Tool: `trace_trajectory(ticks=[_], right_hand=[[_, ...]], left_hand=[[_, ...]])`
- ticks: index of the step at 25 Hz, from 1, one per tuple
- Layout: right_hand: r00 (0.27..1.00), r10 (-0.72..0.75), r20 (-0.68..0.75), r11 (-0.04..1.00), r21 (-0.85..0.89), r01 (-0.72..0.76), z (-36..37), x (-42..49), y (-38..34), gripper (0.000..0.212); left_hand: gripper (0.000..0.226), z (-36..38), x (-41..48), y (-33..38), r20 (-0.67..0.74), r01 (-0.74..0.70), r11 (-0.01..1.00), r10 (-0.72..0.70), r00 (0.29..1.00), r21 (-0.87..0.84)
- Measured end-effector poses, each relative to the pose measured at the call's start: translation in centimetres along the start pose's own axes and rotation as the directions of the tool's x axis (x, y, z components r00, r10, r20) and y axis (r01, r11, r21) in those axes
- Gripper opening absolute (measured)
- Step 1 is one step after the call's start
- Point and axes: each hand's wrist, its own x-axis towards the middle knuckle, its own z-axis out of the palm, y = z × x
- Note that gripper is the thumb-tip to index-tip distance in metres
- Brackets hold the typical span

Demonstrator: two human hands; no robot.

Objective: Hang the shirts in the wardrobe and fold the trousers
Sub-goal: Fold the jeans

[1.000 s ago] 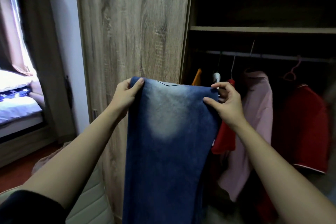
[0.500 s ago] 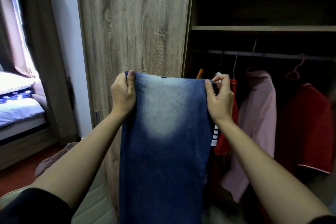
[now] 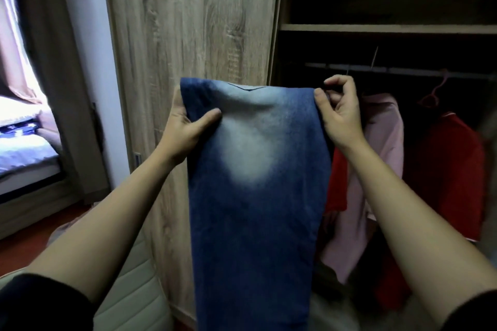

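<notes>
A wood-grain wardrobe door [image 3: 193,35] stands shut beside the open, dark hanging bay, where a pink shirt [image 3: 382,142] and a red shirt [image 3: 446,174] hang from the metal rail [image 3: 403,70]. In front of the door, both bare arms reach forward and up, holding a pair of faded blue denim trousers [image 3: 255,196] by the top edge. The left hand [image 3: 185,126] has its grip clenched on the left corner, thumb across the front. The right hand [image 3: 340,113] pinches the right corner, wrist bent. The cloth hangs straight down.
</notes>
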Motion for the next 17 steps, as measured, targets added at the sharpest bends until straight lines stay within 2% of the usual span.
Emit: trace_trajectory(ticks=[2, 4, 6, 7, 8, 10, 11, 12, 14, 17], right_hand=[[0.997, 0.073, 0.038, 0.991, 0.108, -0.077, -1.0, 0.0, -0.1, 0.027], [0.981, 0.184, 0.056, 0.951, 0.243, -0.193, -2.1, -1.4, 1.1, 0.058], [0.945, 0.296, 0.140, 0.914, 0.245, -0.323, -1.4, -4.9, 2.8, 0.090], [0.916, 0.359, 0.180, 0.893, 0.217, -0.393, -0.4, -6.6, 3.4, 0.091], [0.893, 0.411, 0.186, 0.872, 0.207, -0.444, 0.7, -7.8, 4.1, 0.078], [0.873, 0.471, 0.127, 0.841, 0.232, -0.488, 2.4, -8.4, 4.8, 0.039], [0.862, 0.493, 0.119, 0.827, 0.242, -0.507, 2.9, -8.2, 4.8, 0.031], [0.849, 0.508, 0.144, 0.804, 0.274, -0.528, 3.2, -7.9, 4.5, 0.036], [0.809, 0.545, 0.220, 0.705, 0.402, -0.584, 3.7, -7.4, 4.0, 0.061], [0.757, 0.552, 0.350, 0.580, 0.491, -0.650, 4.7, -7.1, 3.4, 0.076]], left_hand=[[0.039, 1.2, 0.5, 1.0, -0.073, -0.024, 0.996, 0.018, 0.997, -0.081], [0.033, 2.0, 1.1, 1.7, -0.121, -0.019, 0.985, -0.001, 0.993, -0.171], [0.033, 2.2, 1.6, 1.6, -0.126, -0.006, 0.975, -0.022, 0.992, -0.220], [0.033, 2.0, 1.8, 1.3, -0.117, 0.002, 0.972, -0.030, 0.993, -0.234], [0.032, 1.7, 2.1, 1.0, -0.089, 0.017, 0.972, -0.038, 0.995, -0.234], [0.033, 0.6, 2.6, 0.5, 0.021, 0.066, 0.985, -0.063, 0.998, -0.162], [0.035, -0.2, 2.9, 0.4, 0.073, 0.092, 0.988, -0.083, 0.994, -0.120], [0.038, -1.0, 3.1, 0.4, 0.107, 0.115, 0.988, -0.104, 0.989, -0.100], [0.040, -2.1, 3.4, 0.7, 0.140, 0.144, 0.985, -0.130, 0.982, -0.096], [0.045, -2.6, 3.3, 0.8, 0.122, 0.177, 0.981, -0.166, 0.978, -0.080]])
